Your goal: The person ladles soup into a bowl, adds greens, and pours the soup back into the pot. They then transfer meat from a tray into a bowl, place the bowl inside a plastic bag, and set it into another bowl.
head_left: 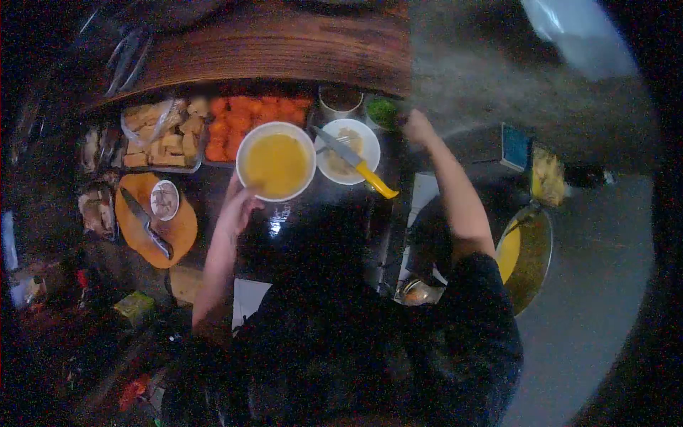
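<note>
My left hand (245, 203) grips a white bowl (240, 165) of yellow broth (277, 166) by its near rim. Just right of it is a white plate (375, 153) with pale bits of food, and a knife with a yellow handle (378, 183) lies across it. At the back, chopped green herbs (383, 112) fill a small container. Beside these herbs is my right hand (417, 129), its fingers drawn together; whether anything is between them is too dark and small to make out.
Trays of orange-red pieces (260, 110) and tan blocks (167, 146) line the back. A dark-filled cup (341, 99) stands behind the plate. At left, a round cutting board (181, 238) bears a knife and a small bowl. A large pot (544, 263) with yellow liquid stands at right.
</note>
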Demonstrator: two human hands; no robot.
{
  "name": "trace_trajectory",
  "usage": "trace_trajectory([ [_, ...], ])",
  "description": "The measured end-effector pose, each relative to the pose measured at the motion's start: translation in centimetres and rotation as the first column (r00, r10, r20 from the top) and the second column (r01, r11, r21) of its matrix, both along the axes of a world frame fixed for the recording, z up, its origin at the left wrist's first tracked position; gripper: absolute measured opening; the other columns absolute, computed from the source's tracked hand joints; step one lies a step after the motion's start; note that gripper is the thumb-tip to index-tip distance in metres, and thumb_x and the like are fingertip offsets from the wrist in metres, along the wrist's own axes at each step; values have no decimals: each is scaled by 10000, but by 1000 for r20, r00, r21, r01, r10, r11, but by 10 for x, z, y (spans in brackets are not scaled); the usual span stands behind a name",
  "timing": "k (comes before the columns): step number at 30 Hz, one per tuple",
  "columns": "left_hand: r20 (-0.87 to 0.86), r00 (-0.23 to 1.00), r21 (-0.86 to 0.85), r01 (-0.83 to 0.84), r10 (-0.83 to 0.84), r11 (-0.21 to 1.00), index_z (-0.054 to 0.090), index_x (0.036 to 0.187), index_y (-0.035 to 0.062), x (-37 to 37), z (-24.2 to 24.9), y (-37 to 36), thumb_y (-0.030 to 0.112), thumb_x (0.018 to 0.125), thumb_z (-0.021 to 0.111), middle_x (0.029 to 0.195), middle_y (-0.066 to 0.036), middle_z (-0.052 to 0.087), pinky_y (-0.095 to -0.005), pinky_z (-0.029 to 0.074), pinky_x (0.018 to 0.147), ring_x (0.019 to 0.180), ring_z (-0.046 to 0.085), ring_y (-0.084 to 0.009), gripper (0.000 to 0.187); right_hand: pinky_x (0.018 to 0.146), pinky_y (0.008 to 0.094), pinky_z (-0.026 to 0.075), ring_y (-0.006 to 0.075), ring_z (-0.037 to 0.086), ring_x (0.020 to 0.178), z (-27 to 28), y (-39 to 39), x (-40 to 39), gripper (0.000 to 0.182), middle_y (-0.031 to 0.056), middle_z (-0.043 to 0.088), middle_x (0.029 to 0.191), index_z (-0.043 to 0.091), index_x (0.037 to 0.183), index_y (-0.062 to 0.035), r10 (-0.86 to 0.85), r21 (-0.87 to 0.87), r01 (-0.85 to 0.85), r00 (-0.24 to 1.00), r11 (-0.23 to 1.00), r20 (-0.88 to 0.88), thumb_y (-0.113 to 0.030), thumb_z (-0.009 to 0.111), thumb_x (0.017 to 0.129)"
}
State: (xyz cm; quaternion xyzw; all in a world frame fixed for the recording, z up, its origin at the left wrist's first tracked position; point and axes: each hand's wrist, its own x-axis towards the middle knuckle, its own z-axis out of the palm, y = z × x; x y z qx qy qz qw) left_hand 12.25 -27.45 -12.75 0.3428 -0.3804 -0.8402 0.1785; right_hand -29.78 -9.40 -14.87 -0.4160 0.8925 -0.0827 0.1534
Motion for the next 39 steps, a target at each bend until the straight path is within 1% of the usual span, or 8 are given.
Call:
trace_trajectory([
  [4,40,999,-25,4,-3,1000,291,1235,99,-37,12,2,74,729,559,1041,-83,495,-228,492,528,743,563,-146,574,548,317,407,201,540,604,-8,23,-15,185,150,593,703,587,830,3,-104,-96,127,971,987,216,-118,567,691],
  [6,66,998,-52,25,-22,998,291,1238,108,-49,5,0,75,731,558,1041,-74,499,-227,492,535,749,563,-140,574,462,246,349,89,444,505,36,23,13,155,65,598,677,611,834,-28,-309,-69,433,735,899,604,-123,565,721],
  [12,8,997,-34,79,-79,996,278,1242,128,-76,-6,3,101,750,557,1018,-58,524,-235,495,557,727,578,-133,566,414,207,281,50,366,462,65,43,25,137,-4,566,644,625,848,-55,-256,-245,575,652,781,714,-81,522,762],
  [16,-73,996,-54,39,-43,998,296,1220,124,-86,-22,15,112,759,554,1003,-71,536,-231,497,554,713,589,-145,529,455,233,364,78,459,506,96,52,60,155,18,605,700,618,861,-46,-89,-406,380,812,831,577,-55,529,735],
  [18,-108,993,-77,41,-49,996,299,1215,124,-88,-22,21,116,759,554,1004,-79,537,-230,499,555,717,591,-150,523,675,309,467,226,591,736,103,47,98,246,117,616,802,614,876,-81,65,-534,5,991,846,113,-7,521,661],
  [21,-100,989,-130,99,-113,986,302,1210,118,-90,-16,26,118,756,553,1005,-91,535,-238,500,572,710,592,-158,519,613,399,462,326,561,679,106,34,141,187,155,582,745,589,846,-65,227,-397,-336,928,854,-296,-57,549,664],
  [32,4,1000,-85,-29,29,996,317,1214,108,-45,-16,13,90,731,559,1038,-77,511,-213,498,534,703,582,-136,540,594,407,476,329,585,653,33,-56,107,143,195,588,724,613,695,-14,84,-69,-106,959,992,-271,-138,552,660],
  [39,-26,999,-74,-25,23,997,318,1218,116,-31,-20,4,73,730,566,1039,-71,521,-212,500,522,706,589,-130,549,695,375,465,306,588,717,1,-27,69,156,176,603,761,636,746,-51,-93,-530,66,995,845,-24,-118,543,640],
])
